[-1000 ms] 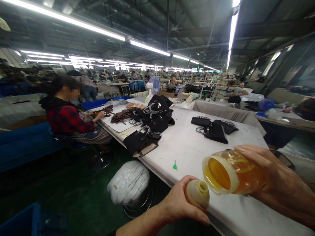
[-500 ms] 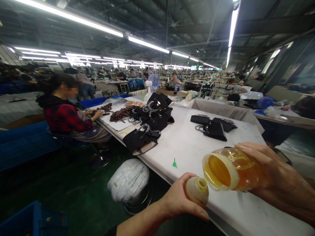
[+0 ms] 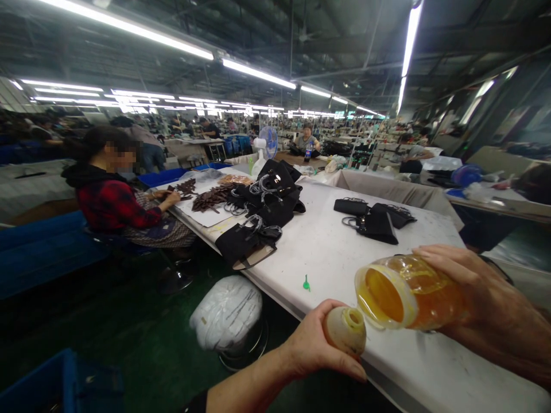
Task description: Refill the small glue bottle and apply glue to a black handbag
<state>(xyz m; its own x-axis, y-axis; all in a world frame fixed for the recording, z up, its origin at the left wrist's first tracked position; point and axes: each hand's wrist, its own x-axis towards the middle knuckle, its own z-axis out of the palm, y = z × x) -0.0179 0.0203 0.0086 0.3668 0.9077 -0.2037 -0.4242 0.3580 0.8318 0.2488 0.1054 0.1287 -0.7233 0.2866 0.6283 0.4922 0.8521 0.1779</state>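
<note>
My left hand [image 3: 316, 344] is wrapped round a small pale plastic bottle [image 3: 344, 332], whose uncapped neck points up and slightly right. In my right hand [image 3: 477, 287] lies a wide-mouthed clear plastic jar [image 3: 424, 292] holding amber-yellow liquid. The jar is tipped on its side with its open mouth facing left, close beside the small bottle's neck. Liquid sits at the jar's lower lip; I cannot make out a stream between the two. A green nozzle cap [image 3: 306, 283] stands on the white table [image 3: 318, 246] beyond my left hand.
Black handbags [image 3: 275, 198] are piled at the table's left, near brown strips [image 3: 210, 198]. More black bags [image 3: 376, 223] lie at the right. A person in a red checked top [image 3: 116, 201] sits at the left edge. A plastic-covered stool [image 3: 228, 315] stands below.
Both hands keep their grips, and the jar stays tipped beside the bottle with barely any shift. The view has moved slightly. In the background, a seated person's dark bottle is lower.
</note>
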